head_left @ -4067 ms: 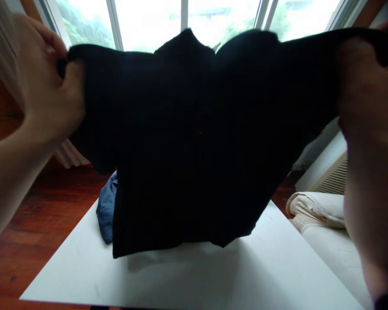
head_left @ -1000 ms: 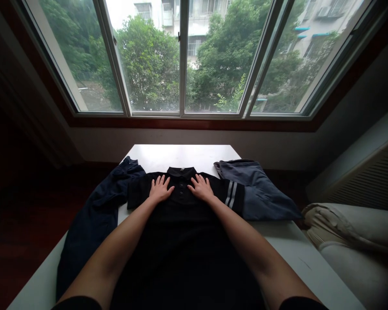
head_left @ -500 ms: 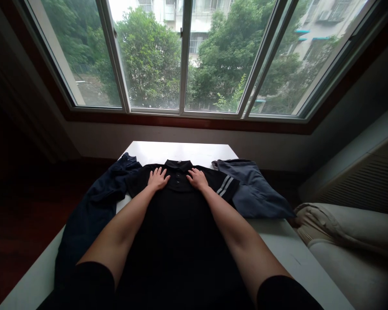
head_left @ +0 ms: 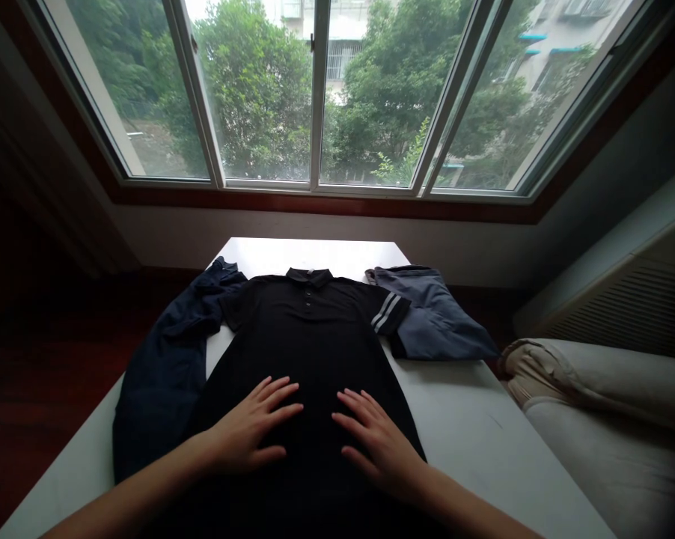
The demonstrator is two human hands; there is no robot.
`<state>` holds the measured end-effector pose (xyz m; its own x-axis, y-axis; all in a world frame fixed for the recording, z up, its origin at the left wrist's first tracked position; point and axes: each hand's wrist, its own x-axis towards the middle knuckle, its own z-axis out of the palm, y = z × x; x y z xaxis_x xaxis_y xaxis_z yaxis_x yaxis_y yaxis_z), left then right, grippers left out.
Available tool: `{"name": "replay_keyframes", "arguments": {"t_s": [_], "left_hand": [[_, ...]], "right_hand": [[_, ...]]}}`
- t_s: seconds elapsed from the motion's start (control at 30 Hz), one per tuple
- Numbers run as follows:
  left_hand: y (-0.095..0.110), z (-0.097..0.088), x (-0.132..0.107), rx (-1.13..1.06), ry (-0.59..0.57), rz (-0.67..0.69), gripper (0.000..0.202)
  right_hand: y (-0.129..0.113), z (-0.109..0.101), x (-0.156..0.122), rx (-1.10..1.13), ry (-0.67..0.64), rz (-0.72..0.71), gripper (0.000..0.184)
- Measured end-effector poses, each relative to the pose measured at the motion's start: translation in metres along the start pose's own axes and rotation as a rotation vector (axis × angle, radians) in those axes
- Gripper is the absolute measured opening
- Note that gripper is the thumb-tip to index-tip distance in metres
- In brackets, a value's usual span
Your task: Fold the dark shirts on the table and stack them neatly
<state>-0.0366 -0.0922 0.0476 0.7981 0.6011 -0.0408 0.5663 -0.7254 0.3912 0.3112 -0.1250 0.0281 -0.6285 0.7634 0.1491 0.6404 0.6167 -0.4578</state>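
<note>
A black short-sleeved polo shirt (head_left: 309, 329) lies spread front up on the white table (head_left: 472, 419), its collar toward the window. Two pale stripes cross the sleeve on the right. My left hand (head_left: 253, 423) is over the lower left of the shirt, fingers spread and palm down. Opposite it, my right hand (head_left: 374, 442) is held the same way with its fingers apart. Whether the palms press on the cloth or hover just above is hard to tell. The shirt's hem is lost in the dark at the bottom.
Dark navy clothing (head_left: 163, 359) lies along the table's left side. A folded grey-blue garment (head_left: 435, 318) sits at the right, partly under the striped sleeve. Beige rolled padding (head_left: 607, 374) stands right of the table. A window (head_left: 315, 112) is beyond the far end.
Both hands have slid from near the collar down toward me, to the lower part of the shirt. The view has shifted slightly. The shirt stays laid out flat.
</note>
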Motion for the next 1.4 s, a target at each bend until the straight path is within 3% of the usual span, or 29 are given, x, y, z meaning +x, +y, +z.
{"name": "replay_keyframes", "arguments": {"t_s": [0.1, 0.23, 0.53, 0.63, 0.77, 0.9, 1.07, 1.13, 1.2, 1.4], "left_hand": [[0.027, 0.005, -0.027, -0.021, -0.078, -0.041, 0.091], [0.047, 0.014, -0.038, -0.034, -0.101, -0.081, 0.094], [0.053, 0.014, -0.043, -0.047, -0.133, -0.078, 0.091], [0.050, 0.007, -0.041, -0.048, -0.135, -0.084, 0.089], [0.040, -0.006, -0.027, -0.051, -0.063, -0.080, 0.086], [0.035, -0.015, 0.001, -0.019, -0.022, -0.048, 0.085], [0.051, -0.011, 0.043, -0.012, -0.042, 0.060, 0.084], [0.062, -0.004, 0.059, -0.018, -0.061, 0.125, 0.083], [0.073, 0.002, 0.075, -0.029, -0.069, 0.190, 0.081], [0.109, 0.017, 0.112, -0.038, -0.088, 0.382, 0.074]], "right_hand": [[-0.012, 0.000, -0.025, 0.023, -0.054, 0.010, 0.069], [-0.014, -0.003, -0.029, 0.026, -0.073, 0.024, 0.075], [-0.018, -0.002, -0.044, 0.058, -0.100, 0.018, 0.074], [-0.008, -0.007, -0.040, 0.103, -0.069, 0.031, 0.057], [0.031, -0.036, -0.006, 0.149, 0.134, 0.130, 0.036], [0.099, -0.080, 0.044, 0.009, 0.469, 0.377, 0.039], [0.183, -0.116, 0.087, -0.287, 0.551, 0.806, 0.050], [0.203, -0.115, 0.096, -0.343, 0.511, 0.958, 0.057], [0.213, -0.108, 0.102, -0.374, 0.478, 1.018, 0.057], [0.218, -0.078, 0.108, -0.370, 0.599, 0.793, 0.031]]}}
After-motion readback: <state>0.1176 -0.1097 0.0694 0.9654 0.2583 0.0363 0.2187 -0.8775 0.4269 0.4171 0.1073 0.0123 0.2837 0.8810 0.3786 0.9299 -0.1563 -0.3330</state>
